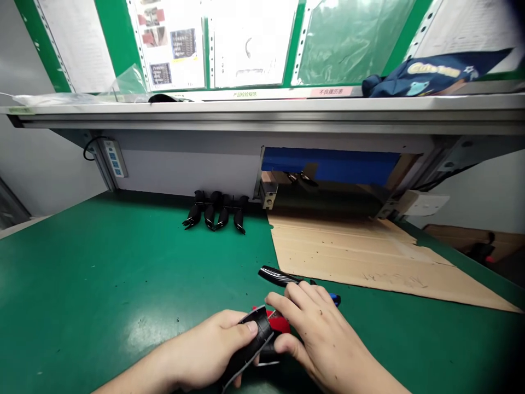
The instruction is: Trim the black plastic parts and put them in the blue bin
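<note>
My left hand (pixel 213 350) is closed round a curved black plastic part (pixel 252 339) with a pale edge, its thumb lying on the inner face. My right hand (pixel 318 328) is just right of that part, fingers bent and thumb apart from the forefinger. Between the hands, partly behind the black part, is a red object (pixel 280 324) with a small metallic bit beside it; its kind is hidden. Whether my right fingertips touch it is unclear. Beyond my right hand lies a glossy black curved piece (pixel 276 275), and a blue-and-black end (pixel 335 299) shows past my knuckles.
Several black moulded parts (pixel 215 210) stand at the back of the green table (pixel 102 273). A flat cardboard sheet (pixel 369 262) covers the back right, before an opening with a blue flap (pixel 336 163). A shelf (pixel 229 117) overhangs the table; a power strip (pixel 115 158) hangs left.
</note>
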A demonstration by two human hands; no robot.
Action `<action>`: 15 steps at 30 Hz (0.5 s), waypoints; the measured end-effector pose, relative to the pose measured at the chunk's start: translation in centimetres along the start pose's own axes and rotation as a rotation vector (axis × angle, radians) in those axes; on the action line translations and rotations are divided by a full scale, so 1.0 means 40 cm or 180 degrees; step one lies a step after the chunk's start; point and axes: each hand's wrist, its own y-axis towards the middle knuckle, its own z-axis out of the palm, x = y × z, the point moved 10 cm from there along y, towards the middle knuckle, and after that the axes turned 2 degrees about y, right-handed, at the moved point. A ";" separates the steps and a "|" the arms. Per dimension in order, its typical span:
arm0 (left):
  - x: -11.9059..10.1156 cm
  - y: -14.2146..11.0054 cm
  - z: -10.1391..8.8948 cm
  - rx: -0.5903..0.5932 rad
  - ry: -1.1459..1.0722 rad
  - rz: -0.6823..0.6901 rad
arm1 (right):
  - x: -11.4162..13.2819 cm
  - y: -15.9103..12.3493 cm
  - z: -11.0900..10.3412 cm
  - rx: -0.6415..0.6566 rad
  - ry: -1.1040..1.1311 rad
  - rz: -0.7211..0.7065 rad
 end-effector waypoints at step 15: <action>-0.037 -0.024 0.012 0.0124 0.0564 0.0173 | 0.026 0.010 0.028 0.0031 -0.0332 -0.0189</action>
